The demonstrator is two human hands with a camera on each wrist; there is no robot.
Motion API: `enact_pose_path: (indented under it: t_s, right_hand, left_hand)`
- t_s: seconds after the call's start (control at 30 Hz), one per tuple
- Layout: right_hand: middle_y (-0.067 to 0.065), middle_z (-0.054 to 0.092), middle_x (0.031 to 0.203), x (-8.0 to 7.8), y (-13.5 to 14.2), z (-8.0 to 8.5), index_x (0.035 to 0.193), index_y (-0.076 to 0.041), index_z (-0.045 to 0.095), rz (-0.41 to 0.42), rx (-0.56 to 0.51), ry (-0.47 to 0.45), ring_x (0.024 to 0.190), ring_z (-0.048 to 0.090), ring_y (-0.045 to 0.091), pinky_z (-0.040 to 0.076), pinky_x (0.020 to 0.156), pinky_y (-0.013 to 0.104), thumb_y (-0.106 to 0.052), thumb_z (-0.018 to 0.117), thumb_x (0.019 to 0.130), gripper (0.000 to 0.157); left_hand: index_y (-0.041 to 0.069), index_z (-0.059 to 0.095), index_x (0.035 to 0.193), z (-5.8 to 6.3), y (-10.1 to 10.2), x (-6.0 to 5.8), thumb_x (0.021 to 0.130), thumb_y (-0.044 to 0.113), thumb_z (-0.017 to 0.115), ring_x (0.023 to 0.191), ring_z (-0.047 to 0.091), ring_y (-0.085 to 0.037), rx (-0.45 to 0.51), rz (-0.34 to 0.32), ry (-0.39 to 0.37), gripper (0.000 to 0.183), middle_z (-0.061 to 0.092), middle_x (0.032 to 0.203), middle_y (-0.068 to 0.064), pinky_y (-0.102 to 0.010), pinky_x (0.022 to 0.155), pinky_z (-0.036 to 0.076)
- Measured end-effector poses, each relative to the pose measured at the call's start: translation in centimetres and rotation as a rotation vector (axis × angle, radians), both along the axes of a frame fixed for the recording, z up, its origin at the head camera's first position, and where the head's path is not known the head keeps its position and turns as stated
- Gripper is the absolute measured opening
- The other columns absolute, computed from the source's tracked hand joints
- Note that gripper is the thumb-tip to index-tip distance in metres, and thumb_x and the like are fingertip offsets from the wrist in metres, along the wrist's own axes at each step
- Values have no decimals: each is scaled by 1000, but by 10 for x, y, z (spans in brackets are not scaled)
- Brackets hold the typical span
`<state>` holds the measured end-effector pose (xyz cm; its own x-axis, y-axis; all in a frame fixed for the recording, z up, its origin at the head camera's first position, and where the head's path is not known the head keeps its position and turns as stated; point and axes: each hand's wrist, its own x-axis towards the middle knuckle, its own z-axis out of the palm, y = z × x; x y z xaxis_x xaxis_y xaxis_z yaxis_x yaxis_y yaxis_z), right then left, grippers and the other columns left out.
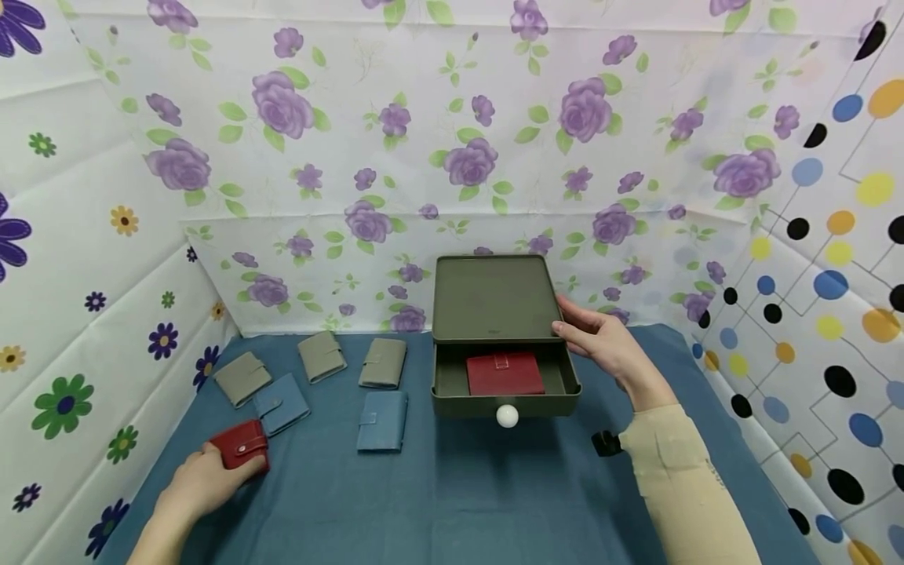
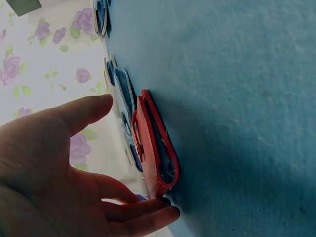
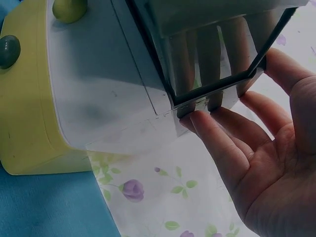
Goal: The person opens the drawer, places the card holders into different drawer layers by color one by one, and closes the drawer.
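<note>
My left hand [image 1: 205, 482] spreads round a red wallet [image 1: 242, 445] with a snap strap at the table's left. Its fingertips reach the wallet's near end; in the left wrist view the thumb stands apart above the red wallet [image 2: 154, 143], which lies on the cloth. My right hand [image 1: 610, 345] touches the right side of an olive drawer box [image 1: 494, 298] with thumb and fingertips. The box's drawer [image 1: 504, 406], with a white round knob [image 1: 507, 416], is pulled out and holds another red wallet [image 1: 504, 375]. In the right wrist view the fingers [image 3: 217, 143] meet a shiny edge.
Two blue wallets [image 1: 282, 404] [image 1: 382, 421] and several grey-beige wallets [image 1: 243, 378] [image 1: 322, 357] [image 1: 384, 363] lie left of the box on the blue cloth [image 1: 339, 502]. Floral sheets [image 1: 395, 180] wall the back and left; a dotted sheet [image 1: 812, 353] stands at the right.
</note>
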<state>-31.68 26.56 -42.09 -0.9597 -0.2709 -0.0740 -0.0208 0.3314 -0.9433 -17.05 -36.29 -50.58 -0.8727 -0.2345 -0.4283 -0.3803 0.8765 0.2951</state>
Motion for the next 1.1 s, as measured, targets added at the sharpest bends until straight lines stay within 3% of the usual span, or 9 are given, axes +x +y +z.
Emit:
enact_pose_path:
  t_s: [0.27,0.73,0.97,1.1]
  right_hand:
    - [7,30,174,0,0,0,166,-36,38,-3,4,5,151,45,31,48,112,42,-54,70,102,75]
    - [4,30,174,0,-2,-3,166,-38,38,-5,3,25,150,47,30,47,113,47,-54,69,102,73]
    - [3,29,174,1,-2,-2,166,-39,38,-9,6,20,150,46,30,47,113,46,-55,69,103,72]
    - [4,30,174,1,-2,-2,166,-39,38,-10,-3,12,151,46,30,47,113,47,-54,69,103,72]
  left_hand:
    - [-34,30,130,0,1,-4,92,80,59,103,55,-55,-12,29,-24,124,50,114,-47,-71,89,53]
    - [-32,41,126,-9,3,-14,93,63,71,104,52,-56,-68,55,24,104,47,114,-45,-72,88,53]
    - [-30,45,127,-9,2,-13,88,51,78,103,53,-56,-70,14,31,95,47,116,-46,-71,86,53]
    - [-27,42,137,-7,-2,-12,86,45,82,104,52,-57,-61,-32,37,97,44,119,-48,-71,83,53]
